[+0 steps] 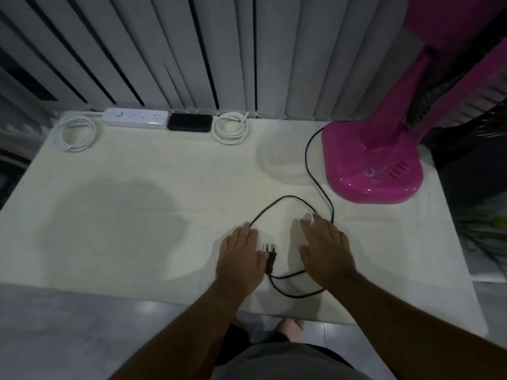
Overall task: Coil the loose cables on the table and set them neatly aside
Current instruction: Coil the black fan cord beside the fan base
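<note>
A loose black cable (308, 160) runs from the pink fan base (370, 163) down across the cream table (137, 215) and loops near the front edge. Its black plug (270, 255) with metal pins lies between my hands. My left hand (240, 259) rests flat beside the plug, fingers spread, its thumb touching the plug. My right hand (325, 248) lies flat over the cable loop, fingers apart, gripping nothing. Two white cables sit coiled at the back: one coil (75, 133) at the far left, another coil (230, 127) near the middle.
A white power strip (135, 118) and a black box (189, 122) lie along the back edge under vertical blinds. A faint round clear dish (285, 160) sits left of the fan base. The fan's pink stem rises at the right.
</note>
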`<act>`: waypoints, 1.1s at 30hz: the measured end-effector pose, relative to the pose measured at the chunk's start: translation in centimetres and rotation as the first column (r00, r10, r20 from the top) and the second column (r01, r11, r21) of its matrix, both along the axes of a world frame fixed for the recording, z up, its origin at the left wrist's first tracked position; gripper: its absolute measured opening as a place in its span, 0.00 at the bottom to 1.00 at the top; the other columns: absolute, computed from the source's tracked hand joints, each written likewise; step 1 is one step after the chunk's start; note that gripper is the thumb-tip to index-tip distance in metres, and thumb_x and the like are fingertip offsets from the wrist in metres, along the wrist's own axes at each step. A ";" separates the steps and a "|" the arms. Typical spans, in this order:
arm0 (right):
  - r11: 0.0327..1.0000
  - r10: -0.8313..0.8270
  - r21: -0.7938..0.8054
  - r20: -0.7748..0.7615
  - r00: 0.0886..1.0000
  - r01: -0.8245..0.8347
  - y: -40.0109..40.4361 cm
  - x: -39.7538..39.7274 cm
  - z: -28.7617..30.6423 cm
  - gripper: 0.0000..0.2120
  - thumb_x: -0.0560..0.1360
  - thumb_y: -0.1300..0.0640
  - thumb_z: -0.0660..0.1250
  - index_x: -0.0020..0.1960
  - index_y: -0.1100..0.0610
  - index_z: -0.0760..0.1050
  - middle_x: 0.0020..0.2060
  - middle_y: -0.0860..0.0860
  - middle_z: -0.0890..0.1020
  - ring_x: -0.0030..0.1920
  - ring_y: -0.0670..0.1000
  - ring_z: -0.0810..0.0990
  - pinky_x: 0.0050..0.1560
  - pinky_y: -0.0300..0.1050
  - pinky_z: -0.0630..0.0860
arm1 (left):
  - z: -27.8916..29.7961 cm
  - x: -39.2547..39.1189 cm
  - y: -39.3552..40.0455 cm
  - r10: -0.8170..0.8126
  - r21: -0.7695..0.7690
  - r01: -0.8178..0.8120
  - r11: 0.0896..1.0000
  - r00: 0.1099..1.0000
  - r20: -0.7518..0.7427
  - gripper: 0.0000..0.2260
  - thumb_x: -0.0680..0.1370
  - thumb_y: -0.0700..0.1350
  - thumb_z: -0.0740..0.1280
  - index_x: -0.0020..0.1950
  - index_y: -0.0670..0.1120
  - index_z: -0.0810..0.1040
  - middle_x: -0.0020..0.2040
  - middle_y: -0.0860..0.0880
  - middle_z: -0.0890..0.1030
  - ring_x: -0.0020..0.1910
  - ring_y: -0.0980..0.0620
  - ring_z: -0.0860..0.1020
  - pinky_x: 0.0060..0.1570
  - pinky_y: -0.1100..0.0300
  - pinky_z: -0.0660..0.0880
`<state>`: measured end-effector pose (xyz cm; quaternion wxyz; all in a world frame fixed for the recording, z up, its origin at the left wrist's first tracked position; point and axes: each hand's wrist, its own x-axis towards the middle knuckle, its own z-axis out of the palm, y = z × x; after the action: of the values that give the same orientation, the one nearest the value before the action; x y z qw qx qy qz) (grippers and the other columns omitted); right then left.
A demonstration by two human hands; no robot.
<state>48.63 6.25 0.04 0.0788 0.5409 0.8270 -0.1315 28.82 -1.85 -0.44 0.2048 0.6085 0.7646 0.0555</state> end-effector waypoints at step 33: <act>0.887 -0.462 -0.411 -0.781 0.419 0.212 0.8 0.0 10.5 0.11 0.81 0.56 0.67 0.55 0.42 0.83 0.45 0.40 0.84 0.47 0.37 0.80 0.48 0.28 0.72 | 9.5 1.5 8.3 -0.074 0.457 -0.265 0.849 0.796 0.601 0.06 0.80 0.49 0.66 0.55 0.56 0.80 0.48 0.60 0.85 0.52 0.62 0.81 0.46 0.69 0.73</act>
<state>48.59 7.02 10.53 -0.3062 0.5424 0.6023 -0.4993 30.32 6.42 9.09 0.2600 0.5504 0.6472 0.4590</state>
